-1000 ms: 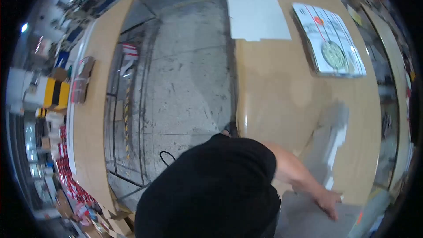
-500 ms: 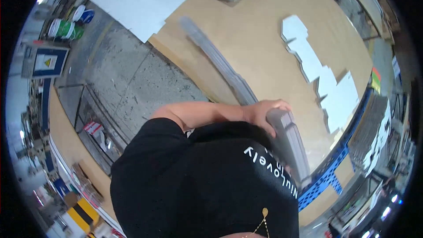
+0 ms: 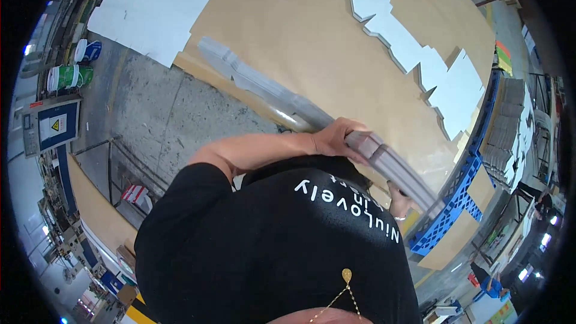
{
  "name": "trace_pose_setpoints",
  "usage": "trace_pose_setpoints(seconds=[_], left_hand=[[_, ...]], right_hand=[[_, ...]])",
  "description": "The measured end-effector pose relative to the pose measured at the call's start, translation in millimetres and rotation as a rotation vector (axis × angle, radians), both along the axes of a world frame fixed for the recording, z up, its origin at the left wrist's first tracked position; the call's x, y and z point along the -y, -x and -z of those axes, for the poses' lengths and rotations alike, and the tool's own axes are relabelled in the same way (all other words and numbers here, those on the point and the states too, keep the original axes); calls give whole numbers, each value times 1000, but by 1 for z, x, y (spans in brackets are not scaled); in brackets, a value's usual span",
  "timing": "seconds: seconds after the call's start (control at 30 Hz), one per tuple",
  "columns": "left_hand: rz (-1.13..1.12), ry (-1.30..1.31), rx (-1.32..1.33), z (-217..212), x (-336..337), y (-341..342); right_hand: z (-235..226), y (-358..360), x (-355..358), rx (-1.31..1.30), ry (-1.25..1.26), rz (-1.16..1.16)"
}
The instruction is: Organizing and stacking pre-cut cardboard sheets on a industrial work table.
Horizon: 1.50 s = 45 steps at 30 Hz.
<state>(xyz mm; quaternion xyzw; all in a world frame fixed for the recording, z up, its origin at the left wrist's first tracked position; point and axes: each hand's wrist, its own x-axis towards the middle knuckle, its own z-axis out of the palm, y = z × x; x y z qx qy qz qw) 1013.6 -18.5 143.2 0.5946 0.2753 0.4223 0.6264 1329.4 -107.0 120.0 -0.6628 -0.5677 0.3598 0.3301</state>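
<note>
Grey flat stack (image 3: pixel 288 105) lifted partly off the table (image 3: pixel 324 36); left hand (image 3: pixel 336 138) clamped on it, right hand (image 3: pixel 401 201) probably gripping beneath, lower right.

White die-cut sheet (image 3: pixel 420 54), blue pallet (image 3: pixel 456 204), paint buckets (image 3: pixel 72 75) nearby

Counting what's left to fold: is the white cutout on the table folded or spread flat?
Spread flat: the cutout lies unfolded on the table, its notched outline fully showing.
</note>
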Motion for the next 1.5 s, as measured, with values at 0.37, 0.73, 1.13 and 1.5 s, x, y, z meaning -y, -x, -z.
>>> trace_pose_setpoints(seconds=[0.37, 0.73, 1.13, 1.5], left_hand=[[-12, -153, -849, 28, -29, 149], [248, -551, -1420, 63, -27, 173], [0, -619, -1464, 122, -38, 194], [755, -86, -1315, 21, -78, 137]], right_hand=[[7, 17, 11, -585, -132, 127], [71, 11, 34, -201, -95, 5], [68, 20, 16, 25, -282, 76], [15, -10, -20, 160, 247, -82]])
